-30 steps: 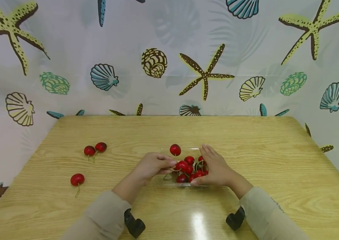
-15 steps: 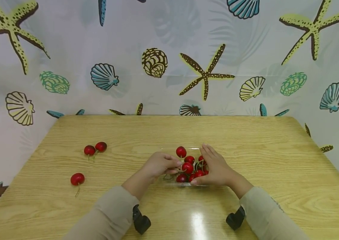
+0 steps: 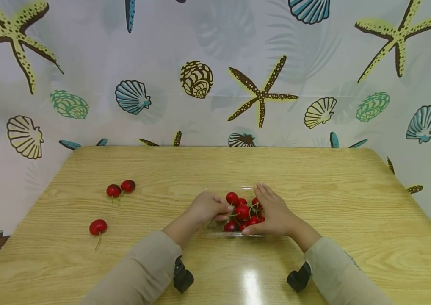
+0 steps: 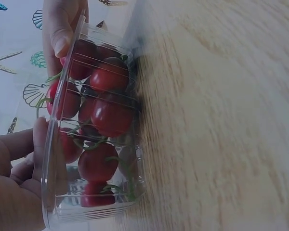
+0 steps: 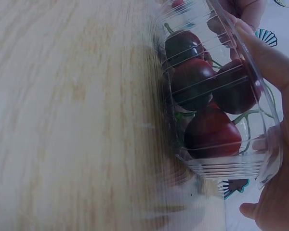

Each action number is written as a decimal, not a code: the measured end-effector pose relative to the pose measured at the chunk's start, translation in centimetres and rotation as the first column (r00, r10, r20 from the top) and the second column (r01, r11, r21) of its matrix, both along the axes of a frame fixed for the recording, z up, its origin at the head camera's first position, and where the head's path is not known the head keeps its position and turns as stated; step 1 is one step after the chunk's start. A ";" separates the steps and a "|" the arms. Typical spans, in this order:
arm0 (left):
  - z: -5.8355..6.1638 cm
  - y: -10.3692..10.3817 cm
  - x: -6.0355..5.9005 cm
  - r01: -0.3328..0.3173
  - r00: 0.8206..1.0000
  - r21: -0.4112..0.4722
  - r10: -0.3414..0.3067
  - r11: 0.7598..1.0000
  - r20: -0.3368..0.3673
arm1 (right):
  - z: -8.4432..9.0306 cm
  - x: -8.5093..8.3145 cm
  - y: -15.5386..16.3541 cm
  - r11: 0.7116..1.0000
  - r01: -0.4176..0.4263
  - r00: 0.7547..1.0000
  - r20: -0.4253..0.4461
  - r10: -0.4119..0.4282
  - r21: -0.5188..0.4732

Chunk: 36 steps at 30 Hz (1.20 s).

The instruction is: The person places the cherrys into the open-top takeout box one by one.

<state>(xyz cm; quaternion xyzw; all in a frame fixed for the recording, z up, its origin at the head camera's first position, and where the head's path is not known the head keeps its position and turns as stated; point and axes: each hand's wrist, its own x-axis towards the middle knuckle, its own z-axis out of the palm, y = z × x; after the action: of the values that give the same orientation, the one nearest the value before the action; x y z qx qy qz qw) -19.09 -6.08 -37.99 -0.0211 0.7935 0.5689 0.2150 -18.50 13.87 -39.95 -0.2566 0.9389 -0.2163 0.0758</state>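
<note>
A clear plastic box (image 3: 234,234) holding several red cherries (image 3: 252,220) with green stems stands on the table, as the left wrist view shows from the side. At its left end my left hand (image 3: 208,207) reaches over the rim (image 4: 48,159) and pinches the green stem of a cherry (image 3: 232,198) among the others; exactly which stems it holds is partly hidden. My right hand (image 3: 274,214) grips the box's right end, thumb along the front and fingers at the back. In the right wrist view, cherries (image 5: 213,134) show through the ribbed wall.
On the wooden table (image 3: 333,182), a pair of cherries (image 3: 128,186) lies at the left, and a single cherry (image 3: 98,227) lies nearer the front. A curtain (image 3: 215,42) printed with shells and starfish hangs behind the table.
My left hand has moved rightward over the box, lowering the cherries on their stems among the others. The right hand stays on the box's right end.
</note>
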 end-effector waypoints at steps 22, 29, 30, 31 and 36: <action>0.1 0.8 -0.8 -0.045 0.999 -0.127 0.047 0.991 0.014 | 0.3 0.0 -0.1 1.000 -0.003 1.000 0.001 0.003 0.002; 0.3 0.7 -0.8 -0.048 0.999 -0.136 0.051 0.990 0.018 | 0.4 0.0 -0.1 1.000 -0.002 1.000 0.002 0.002 0.008; 0.4 0.7 -0.8 -0.049 0.999 -0.138 0.051 0.989 0.013 | 0.4 0.0 -0.1 1.000 -0.001 1.000 0.003 0.001 0.006; 0.4 0.7 -0.8 -0.050 0.999 -0.136 0.052 0.989 0.009 | 0.4 0.1 -0.1 1.000 -0.002 1.000 0.004 0.002 0.005; 0.5 0.4 -0.5 -0.055 0.998 -0.111 0.055 0.992 -0.001 | 0.4 0.1 -0.1 1.000 -0.004 1.000 0.003 0.004 0.000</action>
<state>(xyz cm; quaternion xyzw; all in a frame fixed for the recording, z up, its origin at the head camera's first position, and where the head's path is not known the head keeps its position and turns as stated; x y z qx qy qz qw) -19.55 -5.71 -37.49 -0.0553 0.8228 0.5297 0.1984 -18.40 13.75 -39.53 -0.2580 0.9384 -0.2164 0.0777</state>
